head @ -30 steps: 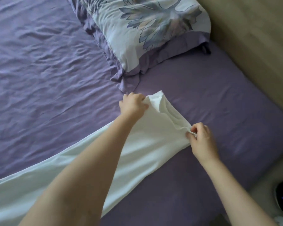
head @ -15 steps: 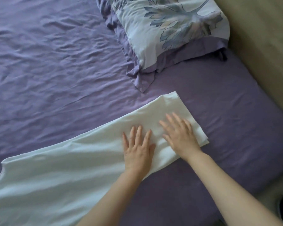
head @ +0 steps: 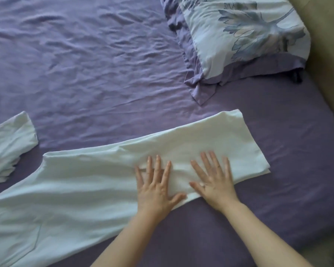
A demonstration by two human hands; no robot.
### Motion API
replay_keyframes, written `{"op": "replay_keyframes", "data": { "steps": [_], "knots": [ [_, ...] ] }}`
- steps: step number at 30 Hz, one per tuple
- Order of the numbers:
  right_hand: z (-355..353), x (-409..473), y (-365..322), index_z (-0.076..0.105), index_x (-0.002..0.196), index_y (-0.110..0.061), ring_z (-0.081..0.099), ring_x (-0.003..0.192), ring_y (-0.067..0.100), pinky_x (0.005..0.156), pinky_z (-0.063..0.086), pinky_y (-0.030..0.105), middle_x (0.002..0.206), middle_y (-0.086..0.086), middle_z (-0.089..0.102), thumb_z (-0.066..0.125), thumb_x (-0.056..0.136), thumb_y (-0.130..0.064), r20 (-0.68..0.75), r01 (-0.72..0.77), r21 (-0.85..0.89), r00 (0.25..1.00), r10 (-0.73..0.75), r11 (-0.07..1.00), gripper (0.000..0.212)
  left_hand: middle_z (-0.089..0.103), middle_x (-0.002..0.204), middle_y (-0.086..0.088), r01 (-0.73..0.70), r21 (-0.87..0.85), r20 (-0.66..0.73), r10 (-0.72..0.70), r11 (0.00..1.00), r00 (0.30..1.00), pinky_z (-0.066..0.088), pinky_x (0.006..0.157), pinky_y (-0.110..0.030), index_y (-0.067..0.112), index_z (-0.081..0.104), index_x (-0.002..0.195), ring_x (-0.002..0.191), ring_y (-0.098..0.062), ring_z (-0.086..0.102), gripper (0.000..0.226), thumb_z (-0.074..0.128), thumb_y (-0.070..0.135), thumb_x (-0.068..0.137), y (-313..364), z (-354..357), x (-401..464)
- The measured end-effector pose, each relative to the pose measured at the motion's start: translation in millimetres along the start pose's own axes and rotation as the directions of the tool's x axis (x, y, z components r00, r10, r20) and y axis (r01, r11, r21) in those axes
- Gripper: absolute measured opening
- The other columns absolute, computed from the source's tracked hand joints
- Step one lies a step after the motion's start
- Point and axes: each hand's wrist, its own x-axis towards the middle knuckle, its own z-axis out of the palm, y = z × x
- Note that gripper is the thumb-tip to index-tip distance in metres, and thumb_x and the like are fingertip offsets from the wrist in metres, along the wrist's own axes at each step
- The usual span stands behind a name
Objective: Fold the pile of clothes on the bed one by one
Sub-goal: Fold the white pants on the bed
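A white garment [head: 81,191] lies spread flat across the purple bed sheet [head: 89,60], running from the lower left to its folded end [head: 233,139] at the centre right. One white sleeve [head: 10,143] sticks out at the far left. My left hand [head: 156,187] lies flat on the cloth with fingers spread. My right hand [head: 214,180] lies flat beside it, palm down on the folded end, fingers straight. Both hands press the fabric against the bed and hold nothing.
A pillow [head: 237,33] with a blue leaf print and purple border lies at the top right. A beige wall or headboard [head: 328,54] runs along the right side. The bed's near edge falls away at the lower right.
One second ago both hands pinched the garment's end. They have let go and now lie flat on the cloth. The view has shifted left, showing the sleeve.
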Motion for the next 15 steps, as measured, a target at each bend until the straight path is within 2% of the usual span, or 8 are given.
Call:
{"op": "replay_keyframes", "data": {
  "steps": [2,3,5,7,9,12,13,15],
  "knots": [
    [0,-1,-4,0.012,0.148,-0.038,0.004,0.145,0.024,0.112,0.007,0.061,0.157,0.005,0.014,0.002,0.084,-0.073,0.048,-0.087,0.005,0.995,0.086,0.996,0.074,0.026,0.154,-0.013,0.053,0.021,0.019,-0.054,0.998,0.998,0.011,0.106,-0.066,0.022,0.034,0.146,0.144,-0.031,0.014,0.102,0.036,0.086,0.066,-35,-2,-21],
    [-5,0,-10,0.014,0.148,-0.038,0.003,0.146,0.026,0.112,0.003,0.060,0.157,0.004,0.011,0.003,0.080,-0.076,0.060,-0.145,0.023,0.988,0.143,0.989,0.078,0.026,0.155,-0.012,0.075,0.028,0.038,-0.076,0.997,0.996,0.012,0.106,-0.066,0.023,0.033,0.146,0.144,-0.031,0.014,0.103,0.036,0.086,0.066,-51,-5,-31],
    [-17,4,-36,0.027,0.146,-0.030,0.009,0.144,0.033,0.110,0.006,0.062,0.156,0.010,0.016,0.017,0.078,-0.072,0.053,-0.188,0.034,0.981,0.186,0.982,0.081,0.029,0.153,-0.011,0.105,0.036,0.074,-0.107,0.994,0.991,0.014,0.105,-0.065,0.023,0.036,0.144,0.142,-0.031,0.017,0.100,0.035,0.086,0.066,-79,-10,-48],
    [-25,5,-80,0.041,0.141,-0.025,0.025,0.139,0.038,0.106,0.017,0.065,0.151,0.016,0.030,0.029,0.078,-0.065,0.024,-0.094,0.029,0.995,0.094,0.995,0.075,0.036,0.150,-0.011,0.113,0.029,0.102,-0.116,0.993,0.988,0.016,0.104,-0.063,0.023,0.043,0.141,0.141,-0.032,0.026,0.093,0.035,0.082,0.070,-102,-15,-67],
    [-25,5,-135,0.048,0.137,-0.024,0.035,0.134,0.040,0.106,0.025,0.065,0.146,0.016,0.038,0.036,0.079,-0.061,-0.023,0.079,-0.004,0.997,-0.079,0.997,0.069,0.041,0.147,-0.009,0.125,0.018,0.092,-0.126,0.992,0.988,0.017,0.104,-0.061,0.023,0.050,0.138,0.137,-0.033,0.035,0.083,0.034,0.075,0.075,-125,-19,-88],
    [-18,2,-222,0.053,0.133,-0.026,0.040,0.132,0.039,0.104,0.029,0.063,0.144,0.013,0.043,0.061,0.076,-0.057,-0.053,0.291,-0.039,0.955,-0.293,0.956,0.065,0.043,0.146,-0.008,0.267,-0.009,0.041,-0.266,0.964,0.963,0.018,0.108,-0.057,0.022,0.054,0.134,0.135,-0.033,0.039,0.069,0.033,0.063,0.083,-168,-25,-125],
    [-16,1,-249,0.056,0.130,-0.026,0.043,0.129,0.038,0.101,0.035,0.061,0.141,0.012,0.047,0.071,0.070,-0.054,-0.024,0.316,-0.037,0.948,-0.317,0.948,0.068,0.039,0.149,-0.008,0.347,-0.031,0.050,-0.346,0.937,0.937,0.016,0.111,-0.057,0.022,0.049,0.138,0.137,-0.033,0.035,0.066,0.034,0.060,0.086,-186,-27,-139],
    [-15,-3,-300,0.062,0.123,-0.025,0.050,0.124,0.037,0.092,0.044,0.060,0.135,0.012,0.054,0.082,0.058,-0.049,0.044,0.345,-0.033,0.938,-0.344,0.938,0.072,0.011,0.159,-0.004,0.510,-0.022,0.106,-0.505,0.860,0.856,0.005,0.115,-0.054,0.027,0.020,0.150,0.147,-0.028,0.008,0.066,0.030,0.059,0.093,-229,-26,-167]
  ]
}}
